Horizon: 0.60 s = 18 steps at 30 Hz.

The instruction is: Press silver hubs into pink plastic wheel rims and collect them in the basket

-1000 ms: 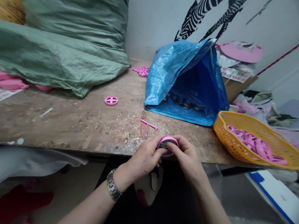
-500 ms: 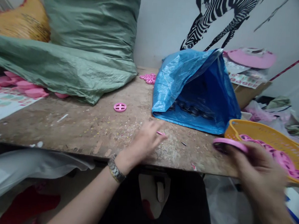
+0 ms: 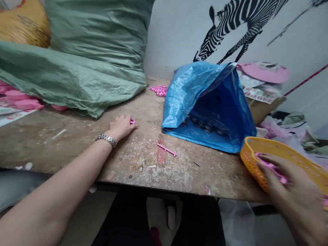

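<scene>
My left hand (image 3: pixel 121 127), with a metal watch on its wrist, is down on the table. Its fingers close over a small pink spoked wheel (image 3: pixel 132 121), mostly hidden beneath them. My right hand (image 3: pixel 294 184) is over the yellow perforated basket (image 3: pixel 253 153), smeared by motion. Pink wheel pieces (image 3: pixel 271 167) show at its fingertips; whether they are gripped or lie in the basket is unclear. Between my hands a thin pink stick (image 3: pixel 167 150) lies on the table, with a small dark pin (image 3: pixel 197 164) to its right.
An open blue plastic bag (image 3: pixel 182 98) holding dark round parts stands behind the stick. Small pink pieces (image 3: pixel 159 90) are heaped beside it. A big green sack (image 3: pixel 97 32) covers part of the back left, with pink round cases (image 3: pixel 17 94) at its edge.
My left hand has moved left and away from me, from beside the pink stick onto the pink wheel. My right hand has carried a black-centred pink ring to the basket; that ring is no longer clearly visible.
</scene>
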Tool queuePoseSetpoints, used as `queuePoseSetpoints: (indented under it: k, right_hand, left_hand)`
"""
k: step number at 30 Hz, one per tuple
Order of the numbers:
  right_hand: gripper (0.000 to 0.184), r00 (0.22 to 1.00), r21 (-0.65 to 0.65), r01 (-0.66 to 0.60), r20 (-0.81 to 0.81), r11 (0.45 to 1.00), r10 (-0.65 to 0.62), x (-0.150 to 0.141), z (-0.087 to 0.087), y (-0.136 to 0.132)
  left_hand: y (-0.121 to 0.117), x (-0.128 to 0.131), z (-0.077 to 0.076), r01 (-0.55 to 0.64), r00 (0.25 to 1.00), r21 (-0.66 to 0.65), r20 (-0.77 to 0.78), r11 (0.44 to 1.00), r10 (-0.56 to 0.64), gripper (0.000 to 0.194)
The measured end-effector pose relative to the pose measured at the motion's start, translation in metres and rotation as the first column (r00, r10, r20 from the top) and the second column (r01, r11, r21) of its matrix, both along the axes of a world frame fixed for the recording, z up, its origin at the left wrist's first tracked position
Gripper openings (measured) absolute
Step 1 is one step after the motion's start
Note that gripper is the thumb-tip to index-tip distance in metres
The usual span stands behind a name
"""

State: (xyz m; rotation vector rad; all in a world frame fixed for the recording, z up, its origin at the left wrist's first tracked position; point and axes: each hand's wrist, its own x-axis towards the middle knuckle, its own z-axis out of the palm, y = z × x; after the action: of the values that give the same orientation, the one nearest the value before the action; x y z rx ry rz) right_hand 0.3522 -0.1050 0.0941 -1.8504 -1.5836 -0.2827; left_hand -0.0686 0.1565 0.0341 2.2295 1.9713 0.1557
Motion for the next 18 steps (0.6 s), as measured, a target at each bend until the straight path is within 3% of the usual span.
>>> queuePoseSetpoints:
  k: [3,7,12,15,18]
  right_hand:
    - [0.029,0.986,-0.029,-0.168,-0.003,0.985,0.168,-0.038,-0.012,0.038]
    - [0.023,0.954,-0.179,-0.298,-0.095,0.938,0.285,-0.064,-0.037,0.091]
    - [0.026,0.959,-0.345,-0.274,-0.024,0.898,0.283,-0.082,-0.062,0.152]
    - [0.030,0.965,-0.417,-0.222,0.032,0.881,0.259,-0.097,-0.066,0.183]
    - [0.034,0.961,-0.462,-0.188,0.095,0.867,0.259,-0.115,-0.067,0.202]
  left_hand:
    - [-0.004,0.005,0.002,0.001,1.000,0.022,0.001,1.000,-0.001,0.051]
    - [-0.029,0.017,0.009,0.091,0.988,0.051,0.118,0.994,-0.097,0.060]
    - [-0.091,0.037,0.001,0.255,0.891,0.181,0.337,0.950,-0.303,0.062]
    - [-0.124,0.049,-0.010,0.275,0.815,0.267,0.446,0.924,-0.371,0.057]
    - [-0.142,0.057,-0.018,0.281,0.754,0.297,0.520,0.913,-0.401,0.057]
